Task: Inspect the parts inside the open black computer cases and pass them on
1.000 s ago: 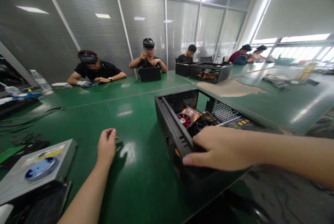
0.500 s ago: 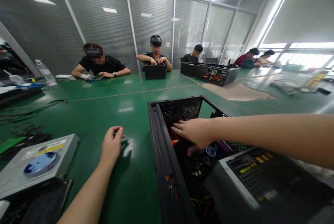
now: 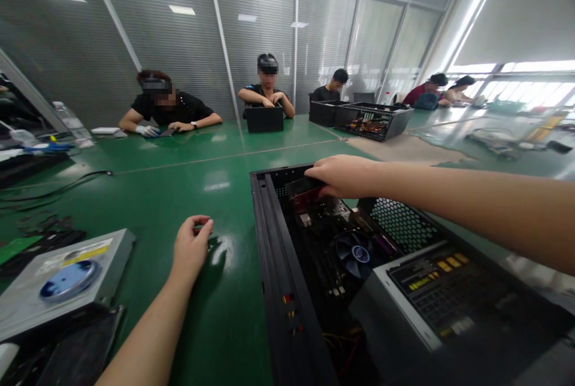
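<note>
An open black computer case (image 3: 287, 266) lies on the green table in front of me. My right hand (image 3: 344, 175) reaches in at its far end, fingers wrapped over the edge of a graphics card (image 3: 300, 189) with a dark shroud and a red board. The card looks tilted, and my hand hides part of it. Nearer in the case are a CPU fan (image 3: 353, 254) and a power supply (image 3: 431, 290) with a black and gold label. Left of the case, my left hand (image 3: 192, 245) rests on the table, fingers loosely curled, a gap by the thumb, nothing visible in it.
On the left sits a silver optical drive (image 3: 101, 278) with a blue round dish (image 3: 69, 281) on top. A black cable (image 3: 81, 181) and a plastic bottle (image 3: 72, 125) are farther back. Across the table several people work; another open case (image 3: 375, 122) stands there.
My right hand has risen and moved away from me, from flat fingers over the card to a grip on its edge. The CPU fan is now uncovered. My left hand stays in place.
</note>
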Tool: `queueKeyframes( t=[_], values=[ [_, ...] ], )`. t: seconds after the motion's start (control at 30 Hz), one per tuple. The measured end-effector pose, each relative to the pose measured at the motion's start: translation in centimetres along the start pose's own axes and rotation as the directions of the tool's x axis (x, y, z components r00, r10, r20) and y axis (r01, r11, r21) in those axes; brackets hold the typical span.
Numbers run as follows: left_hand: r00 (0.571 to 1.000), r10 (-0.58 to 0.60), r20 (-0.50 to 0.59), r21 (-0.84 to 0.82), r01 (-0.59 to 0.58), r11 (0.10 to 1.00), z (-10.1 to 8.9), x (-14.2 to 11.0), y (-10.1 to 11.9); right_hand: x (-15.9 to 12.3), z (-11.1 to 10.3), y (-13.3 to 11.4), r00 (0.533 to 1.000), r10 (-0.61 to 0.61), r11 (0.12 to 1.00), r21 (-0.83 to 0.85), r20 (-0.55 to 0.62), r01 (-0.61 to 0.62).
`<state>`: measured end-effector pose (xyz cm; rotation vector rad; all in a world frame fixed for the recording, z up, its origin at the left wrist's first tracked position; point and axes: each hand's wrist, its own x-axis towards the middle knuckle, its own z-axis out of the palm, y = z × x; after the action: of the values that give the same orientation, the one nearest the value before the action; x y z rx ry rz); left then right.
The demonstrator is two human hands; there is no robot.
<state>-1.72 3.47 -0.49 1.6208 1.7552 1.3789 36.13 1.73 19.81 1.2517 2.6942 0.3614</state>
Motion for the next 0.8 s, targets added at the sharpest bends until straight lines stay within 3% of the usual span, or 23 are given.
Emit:
queueKeyframes(
  t=[0.13,0.33,0.63,0.73,0.8],
  values=[
    [1.000,-0.022,0.010,-0.007,0.022,1.000,-0.1,0.1,0.1,0.7,2.1,1.8,0.998,0.061,0.998,0.002,0.030,-0.061],
    [0.999,-0.038,0.030,-0.010,0.039,0.999,-0.2,0.1,0.1,1.6,4.4,2.2,0.992,0.111,0.985,-0.129,-0.058,-0.118],
    [0.999,-0.043,0.033,-0.010,0.043,0.999,-0.4,0.1,0.4,2.1,3.3,0.8,0.996,0.072,0.991,-0.120,0.059,-0.065],
    [0.998,-0.047,0.037,-0.025,0.048,0.999,-0.6,0.0,0.6,1.8,1.6,0.6,0.990,0.140,0.984,-0.112,0.030,-0.136],
    [0.998,-0.047,0.036,-0.043,0.049,0.998,-0.7,0.0,0.6,0.3,-0.6,0.9,0.970,0.235,0.968,-0.072,-0.054,-0.239]
  ],
)
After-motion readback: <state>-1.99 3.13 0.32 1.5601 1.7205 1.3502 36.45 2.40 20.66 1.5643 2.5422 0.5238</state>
